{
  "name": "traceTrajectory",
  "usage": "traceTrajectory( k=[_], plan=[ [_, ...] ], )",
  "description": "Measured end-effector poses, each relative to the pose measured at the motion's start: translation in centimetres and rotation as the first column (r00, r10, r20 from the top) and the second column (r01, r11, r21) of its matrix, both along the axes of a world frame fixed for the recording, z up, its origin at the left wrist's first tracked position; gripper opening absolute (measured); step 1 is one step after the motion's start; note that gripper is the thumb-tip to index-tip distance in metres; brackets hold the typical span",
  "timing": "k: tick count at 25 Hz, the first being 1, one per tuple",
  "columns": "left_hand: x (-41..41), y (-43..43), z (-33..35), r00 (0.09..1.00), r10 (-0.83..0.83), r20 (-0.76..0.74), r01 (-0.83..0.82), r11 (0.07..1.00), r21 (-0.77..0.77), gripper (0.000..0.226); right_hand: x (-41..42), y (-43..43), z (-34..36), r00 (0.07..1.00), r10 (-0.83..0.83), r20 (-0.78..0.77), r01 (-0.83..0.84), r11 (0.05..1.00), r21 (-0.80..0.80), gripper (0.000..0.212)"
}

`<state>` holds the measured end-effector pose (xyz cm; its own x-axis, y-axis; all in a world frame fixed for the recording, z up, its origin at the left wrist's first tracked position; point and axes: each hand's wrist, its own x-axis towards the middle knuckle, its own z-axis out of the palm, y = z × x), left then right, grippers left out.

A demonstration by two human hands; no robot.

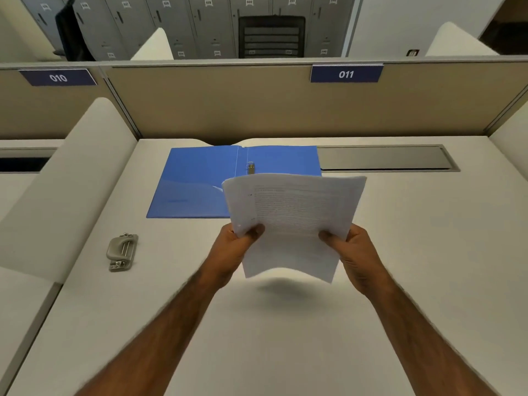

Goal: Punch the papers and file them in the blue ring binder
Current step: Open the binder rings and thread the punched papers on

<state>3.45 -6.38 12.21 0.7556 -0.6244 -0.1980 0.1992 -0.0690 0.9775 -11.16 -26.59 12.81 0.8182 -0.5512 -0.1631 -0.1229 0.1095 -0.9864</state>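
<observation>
A stack of printed white papers hangs in the air above the desk, slightly bowed. My left hand grips its lower left edge and my right hand grips its lower right edge. Behind the papers the blue ring binder lies open flat on the desk, and its metal ring shows at the spine. The papers hide the binder's right half in part. A grey metal hole punch sits on the desk to the left, apart from both hands.
A white desk with a beige partition behind it. A grey cable tray lid runs along the back right. White side dividers flank the desk. Grey lockers stand beyond the partition.
</observation>
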Motion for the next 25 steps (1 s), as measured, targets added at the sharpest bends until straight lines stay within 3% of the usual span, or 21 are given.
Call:
traceTrajectory(
  k=[5, 14, 25],
  plan=[
    [-0.1, -0.2, -0.2, 0.997, 0.065, 0.046, -0.068, 0.996, 0.05, 0.041, -0.1, 0.1, -0.6, 1.0, -0.004, -0.018, 0.003, 0.999, -0.054, 0.022],
    [-0.7, -0.4, -2.2, 0.994, 0.114, -0.001, -0.113, 0.991, 0.077, 0.037, 0.0, 0.4, -2.2, 0.996, -0.054, -0.066, 0.051, 0.998, -0.047, 0.022],
    [0.6, -1.9, -4.5, 0.973, 0.188, -0.136, -0.164, 0.972, 0.17, 0.03, -1.4, 1.0, -8.5, 0.959, -0.001, -0.284, -0.015, 0.998, -0.055, 0.024]
  ],
)
